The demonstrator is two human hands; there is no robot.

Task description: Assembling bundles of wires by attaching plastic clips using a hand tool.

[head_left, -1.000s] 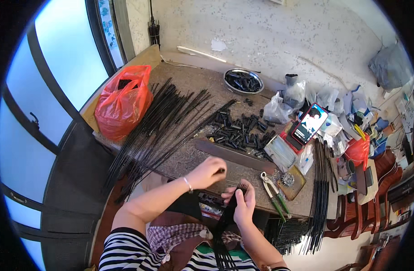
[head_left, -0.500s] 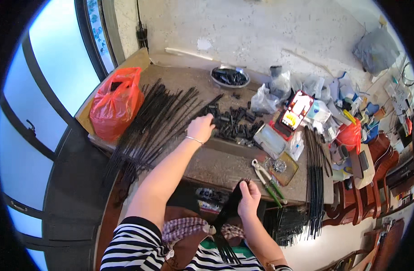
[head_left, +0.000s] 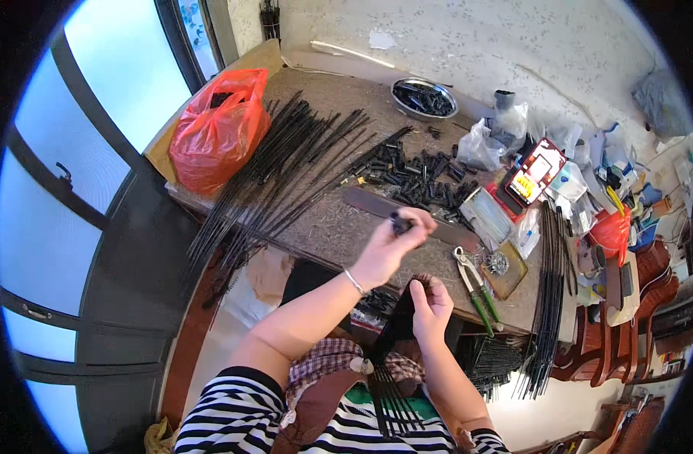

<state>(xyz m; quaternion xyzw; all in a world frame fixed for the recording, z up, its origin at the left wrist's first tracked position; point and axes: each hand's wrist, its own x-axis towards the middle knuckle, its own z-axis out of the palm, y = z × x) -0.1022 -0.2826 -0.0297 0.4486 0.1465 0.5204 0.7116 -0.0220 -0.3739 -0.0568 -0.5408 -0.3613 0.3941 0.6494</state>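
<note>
we are grasping a small black cylinder (head_left: 399,222) with our left hand (head_left: 403,240), its fingers curling around the piece in front of a long flat bar (head_left: 369,203). our right hand (head_left: 431,306) is gripping a bundle of black rods (head_left: 396,329) near its top, thumb toward us; the bundle is hanging over our lap, its near end fanning out. beyond the bar, a pile of black pieces (head_left: 418,172) is lying on the table (head_left: 362,94), and a metal bowl (head_left: 421,115) is holding more at the far side. loose rods (head_left: 286,151) are spreading across the left, beside a red plastic bag (head_left: 218,147). to the right, green-handled pincers (head_left: 477,293) are resting by a shallow tray (head_left: 514,281), and a lit phone (head_left: 536,174) is leaning farther off.
</note>
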